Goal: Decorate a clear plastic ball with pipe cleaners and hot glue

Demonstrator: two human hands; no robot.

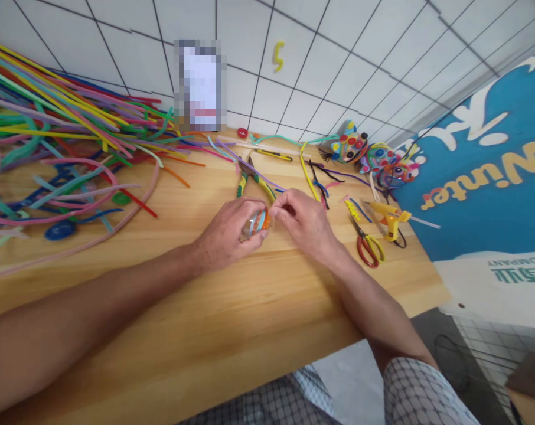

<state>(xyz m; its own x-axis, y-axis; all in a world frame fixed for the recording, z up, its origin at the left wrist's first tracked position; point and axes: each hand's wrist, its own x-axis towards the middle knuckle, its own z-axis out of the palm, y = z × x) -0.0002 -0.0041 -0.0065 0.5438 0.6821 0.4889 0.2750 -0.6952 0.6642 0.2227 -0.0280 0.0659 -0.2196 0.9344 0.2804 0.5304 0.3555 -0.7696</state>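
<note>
In my left hand is a small rounded clear object with orange and light-blue stripes, gripped between thumb and fingers above the table. My right hand is closed in a pinch at the object's right end. What its fingertips hold, if anything, is too small to make out. Just beyond my hands lie pliers with yellow-green handles, jaws pointing away. To the right of my right hand are red-and-yellow-handled scissors and a yellow glue gun with a glue stick in it.
Many coloured pipe cleaners cover the left of the wooden table. A pixelated phone-like screen leans on the tiled wall. A utility knife lies at the back. Decorated fish-like figures stand by a blue panel.
</note>
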